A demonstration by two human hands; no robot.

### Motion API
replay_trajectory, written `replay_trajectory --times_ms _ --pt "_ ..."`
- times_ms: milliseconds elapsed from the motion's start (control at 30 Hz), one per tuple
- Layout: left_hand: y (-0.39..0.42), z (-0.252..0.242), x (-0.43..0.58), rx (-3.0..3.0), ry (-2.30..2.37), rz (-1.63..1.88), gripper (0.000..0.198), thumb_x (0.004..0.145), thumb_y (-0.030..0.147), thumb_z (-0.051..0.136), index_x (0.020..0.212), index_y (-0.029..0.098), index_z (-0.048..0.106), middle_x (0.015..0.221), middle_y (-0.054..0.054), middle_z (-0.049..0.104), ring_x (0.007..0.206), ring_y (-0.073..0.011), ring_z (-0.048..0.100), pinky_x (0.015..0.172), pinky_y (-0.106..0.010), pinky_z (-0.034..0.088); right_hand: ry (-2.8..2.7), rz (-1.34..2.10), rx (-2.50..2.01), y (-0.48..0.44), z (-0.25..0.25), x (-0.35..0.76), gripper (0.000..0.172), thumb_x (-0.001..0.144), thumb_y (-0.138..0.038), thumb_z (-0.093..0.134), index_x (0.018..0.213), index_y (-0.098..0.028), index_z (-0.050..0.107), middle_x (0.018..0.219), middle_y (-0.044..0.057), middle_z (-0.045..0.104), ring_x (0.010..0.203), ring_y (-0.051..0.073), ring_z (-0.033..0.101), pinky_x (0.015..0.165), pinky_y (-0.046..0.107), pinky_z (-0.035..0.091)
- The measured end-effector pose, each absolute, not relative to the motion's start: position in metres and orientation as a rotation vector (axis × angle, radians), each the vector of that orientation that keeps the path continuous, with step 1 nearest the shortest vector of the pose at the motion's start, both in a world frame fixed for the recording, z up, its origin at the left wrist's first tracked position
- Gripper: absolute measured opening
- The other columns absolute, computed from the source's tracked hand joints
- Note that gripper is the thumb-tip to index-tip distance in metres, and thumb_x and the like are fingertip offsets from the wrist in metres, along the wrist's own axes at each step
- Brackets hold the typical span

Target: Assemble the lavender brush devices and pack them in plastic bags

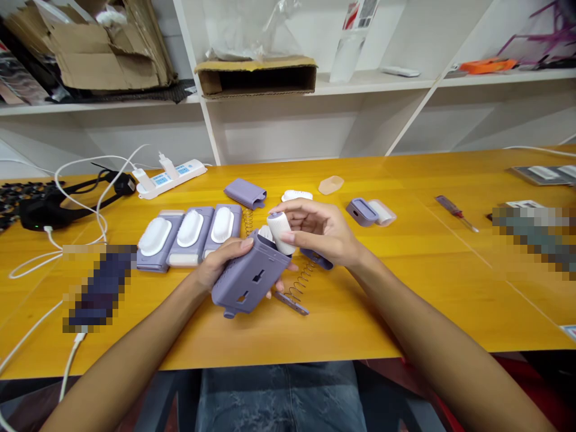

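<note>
Tilted in my left hand is a purple plastic housing with two cut-out slots in its face. My right hand pinches a ribbed white roller at the housing's open upper end. How far the roller sits inside I cannot tell. Below my right hand lie a coiled spring, a thin purple strip and a purple part that my hand partly hides. To the left stand several purple units with white oval brush-like tops.
Behind my hands lie a purple cover, another spring and a white oval piece. Right of them are a purple frame and a screwdriver. A power strip, cables and a black headset occupy the left.
</note>
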State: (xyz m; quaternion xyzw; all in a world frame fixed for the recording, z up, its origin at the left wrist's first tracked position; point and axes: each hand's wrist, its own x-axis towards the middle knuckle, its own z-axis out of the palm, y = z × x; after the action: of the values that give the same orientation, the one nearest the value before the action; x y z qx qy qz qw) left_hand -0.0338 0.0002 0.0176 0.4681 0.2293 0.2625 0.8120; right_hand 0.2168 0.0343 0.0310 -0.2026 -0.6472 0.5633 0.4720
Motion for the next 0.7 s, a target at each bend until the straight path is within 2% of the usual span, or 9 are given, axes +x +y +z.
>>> replay_trajectory --times_ms 233,433,567,700 --pt "-0.002 0.015 -0.033 0.997 0.488 0.570 0.073 0.096 0.072 0.070 0.127 0.007 0.078 0.116 -0.027 0.084 0.083 -0.0343 0.083 0.073 -0.041 0.066 -1.609 1.412 -0.491 0.032 0.033 0.217 0.036 0.088 -0.036 0.096 0.120 -0.025 0.082 0.100 0.003 0.083 0.086 0.019 0.077 0.077 0.032 0.062" --pt "-0.003 0.017 -0.028 0.956 0.443 0.578 0.073 0.094 0.070 0.075 0.134 0.010 0.076 0.119 -0.025 0.084 0.081 -0.0321 0.082 0.074 -0.041 0.067 -1.659 1.449 -0.474 0.030 0.034 0.219 0.037 0.093 -0.031 0.091 0.129 -0.026 0.084 0.110 0.004 0.085 0.096 0.019 0.079 0.084 0.032 0.063" --pt "-0.002 0.015 -0.025 0.936 0.429 0.577 0.074 0.094 0.069 0.077 0.139 0.011 0.074 0.124 -0.026 0.083 0.085 -0.0335 0.084 0.072 -0.040 0.067 -1.781 1.360 -0.469 0.030 0.034 0.221 0.039 0.097 -0.032 0.086 0.135 -0.025 0.082 0.110 0.005 0.084 0.087 0.017 0.075 0.076 0.030 0.061" --pt "-0.003 0.012 -0.023 0.976 0.444 0.592 0.068 0.095 0.067 0.077 0.131 0.009 0.077 0.122 -0.027 0.083 0.088 -0.0352 0.084 0.072 -0.041 0.068 -1.927 1.242 -0.519 0.030 0.036 0.223 0.034 0.097 -0.031 0.084 0.131 -0.024 0.084 0.116 0.008 0.080 0.107 0.022 0.074 0.082 0.032 0.062"
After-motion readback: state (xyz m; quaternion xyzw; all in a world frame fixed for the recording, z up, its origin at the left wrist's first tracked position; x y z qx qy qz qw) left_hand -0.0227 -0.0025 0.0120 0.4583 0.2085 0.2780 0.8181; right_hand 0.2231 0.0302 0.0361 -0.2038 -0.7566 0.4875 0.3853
